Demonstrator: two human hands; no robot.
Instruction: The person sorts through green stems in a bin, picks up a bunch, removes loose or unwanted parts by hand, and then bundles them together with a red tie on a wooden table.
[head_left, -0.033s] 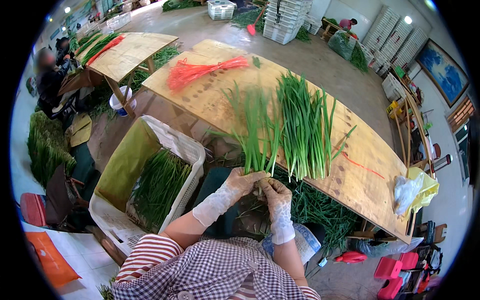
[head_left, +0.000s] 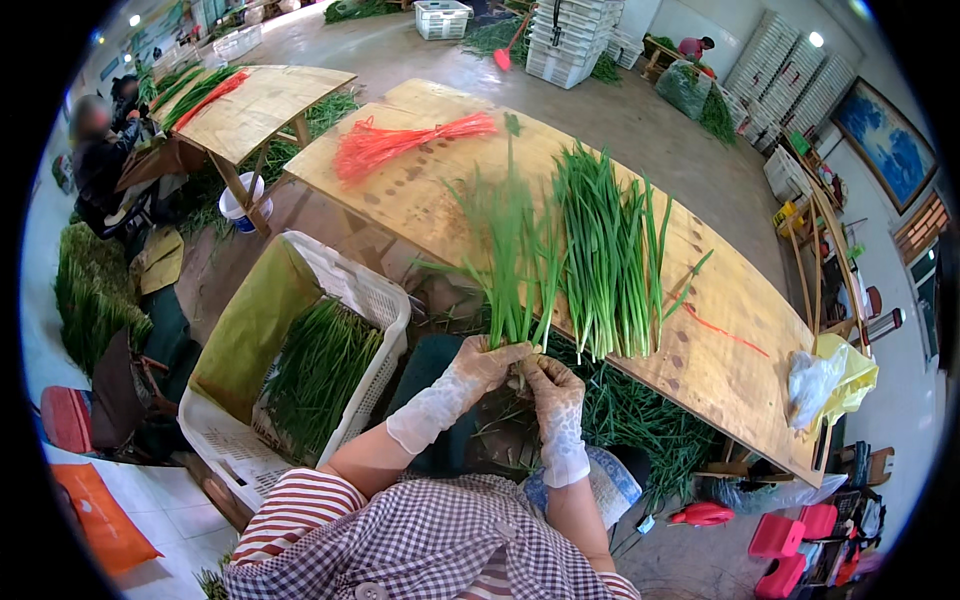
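Note:
Both hands wear stained, thin pale gloves with patterned cuffs. My left hand (head_left: 487, 362) is closed round the lower ends of a loose bunch of garlic chives (head_left: 512, 290), whose leaves fan upward over the table edge, their tips smeared by motion. Right beside it, my right hand (head_left: 553, 385) has thumb and fingers pinched at the pale stem ends of the same bunch; exactly which stems it grips is hidden. To the right, a thicker pile of garlic chives (head_left: 608, 265) lies on the wooden table (head_left: 735, 300), white ends toward me.
Red ties (head_left: 395, 142) lie on the table's far left, and plastic bags (head_left: 825, 385) at its right end. A white crate (head_left: 395, 325) holding chives and a green cloth stands left of my arm. Loose greens (head_left: 640, 420) lie under the table. A person (head_left: 100, 150) sits at another table.
The leaves of the held bunch have swung slightly and look more blurred. My right fingers have shifted a little at the stem ends. All else stays put.

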